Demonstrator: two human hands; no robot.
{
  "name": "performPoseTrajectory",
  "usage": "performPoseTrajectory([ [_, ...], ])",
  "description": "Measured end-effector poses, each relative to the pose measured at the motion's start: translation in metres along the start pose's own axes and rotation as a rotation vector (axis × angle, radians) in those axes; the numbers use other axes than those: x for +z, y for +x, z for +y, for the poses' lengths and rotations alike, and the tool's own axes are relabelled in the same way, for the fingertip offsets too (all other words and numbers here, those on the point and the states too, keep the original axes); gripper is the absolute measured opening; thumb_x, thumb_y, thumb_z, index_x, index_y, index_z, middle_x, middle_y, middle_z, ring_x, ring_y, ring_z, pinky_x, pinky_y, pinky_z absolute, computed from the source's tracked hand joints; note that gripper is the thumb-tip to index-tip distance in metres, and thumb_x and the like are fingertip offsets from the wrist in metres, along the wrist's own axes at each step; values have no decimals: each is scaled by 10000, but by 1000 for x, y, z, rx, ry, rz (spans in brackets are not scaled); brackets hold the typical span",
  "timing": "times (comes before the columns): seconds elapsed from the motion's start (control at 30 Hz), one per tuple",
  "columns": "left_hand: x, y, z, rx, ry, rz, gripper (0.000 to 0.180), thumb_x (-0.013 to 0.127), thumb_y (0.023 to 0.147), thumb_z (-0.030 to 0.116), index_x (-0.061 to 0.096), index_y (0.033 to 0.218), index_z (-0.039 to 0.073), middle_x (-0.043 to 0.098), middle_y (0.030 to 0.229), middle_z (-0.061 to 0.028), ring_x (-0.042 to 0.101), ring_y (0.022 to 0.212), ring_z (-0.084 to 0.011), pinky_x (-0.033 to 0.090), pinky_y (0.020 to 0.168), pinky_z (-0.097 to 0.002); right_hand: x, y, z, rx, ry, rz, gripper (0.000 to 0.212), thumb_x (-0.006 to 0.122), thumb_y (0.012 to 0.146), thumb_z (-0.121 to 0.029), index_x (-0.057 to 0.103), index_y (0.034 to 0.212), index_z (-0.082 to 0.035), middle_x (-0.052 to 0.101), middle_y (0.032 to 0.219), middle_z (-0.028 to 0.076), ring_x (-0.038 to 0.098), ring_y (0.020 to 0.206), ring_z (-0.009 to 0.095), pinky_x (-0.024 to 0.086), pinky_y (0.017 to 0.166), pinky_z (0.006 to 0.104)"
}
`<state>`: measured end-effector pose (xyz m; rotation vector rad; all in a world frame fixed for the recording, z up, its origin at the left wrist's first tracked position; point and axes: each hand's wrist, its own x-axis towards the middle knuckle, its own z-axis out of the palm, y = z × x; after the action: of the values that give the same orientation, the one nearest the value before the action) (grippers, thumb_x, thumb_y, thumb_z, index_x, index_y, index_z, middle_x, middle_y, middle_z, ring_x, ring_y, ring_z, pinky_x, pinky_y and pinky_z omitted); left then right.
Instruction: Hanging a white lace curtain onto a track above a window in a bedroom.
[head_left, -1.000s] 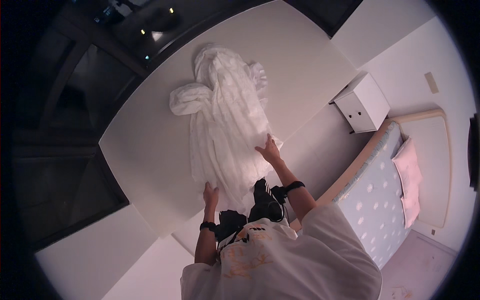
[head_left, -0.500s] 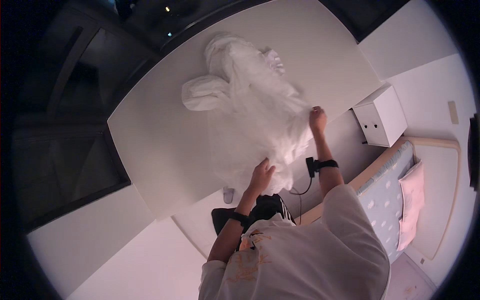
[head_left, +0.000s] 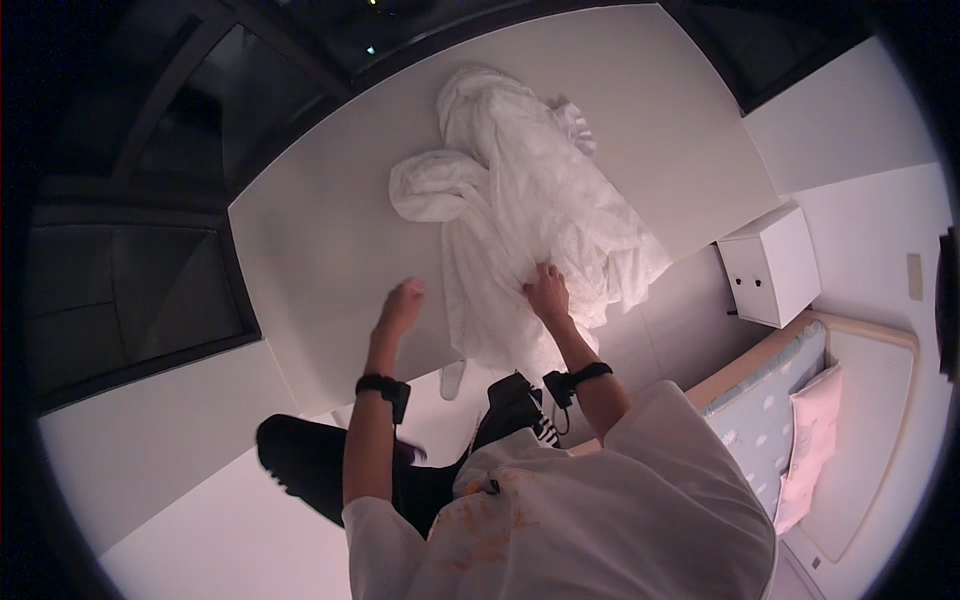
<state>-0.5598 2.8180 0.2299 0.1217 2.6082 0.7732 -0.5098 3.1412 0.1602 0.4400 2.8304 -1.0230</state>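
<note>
A thin white garment (head_left: 530, 190) lies in loose folds across the pale tabletop (head_left: 320, 230), its lower part hanging over the near edge. One bulky, sleeve-like part sticks out to the left, and a ruffled bit shows at the upper right. My right hand (head_left: 548, 295) is on the lower middle of the garment, fingers curled into the cloth. My left hand (head_left: 402, 306) hovers over the table to the left of the garment and apart from it. Its fingers are curled in, and no cloth shows in them.
To the right stands a small white cabinet (head_left: 770, 265) with dark knobs. Beyond it is a bed with a blue patterned mattress (head_left: 750, 440) and pink pillows (head_left: 815, 420). Dark-framed windows (head_left: 150, 280) border the table's left and far sides. Black bands with small devices circle both wrists.
My left hand has left the garment and moved left over the table. My right hand has come from the garment's right edge to its lower middle. The cloth's right side lies spread farther right.
</note>
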Motion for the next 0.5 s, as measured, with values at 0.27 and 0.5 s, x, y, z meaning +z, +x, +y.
performPoseTrajectory([
  [0.27,-22,77,28,-201,-175,26,586,631,868,192,395,1393,79,665,1041,-164,638,891,-324,508,797,-414,-41,-24,-14,-87,231,244,181,674,822,-130,602,958,-36,615,893,133,618,803,327,501,702,426],
  [0.5,-14,150,38,115,33,195,694,613,847,150,294,1462,112,566,1222,-265,563,1092,-436,466,919,-479,-23,-53,-48,-136,158,373,421,644,774,-13,554,1183,-57,517,1103,163,511,1006,350,457,858,441],
])
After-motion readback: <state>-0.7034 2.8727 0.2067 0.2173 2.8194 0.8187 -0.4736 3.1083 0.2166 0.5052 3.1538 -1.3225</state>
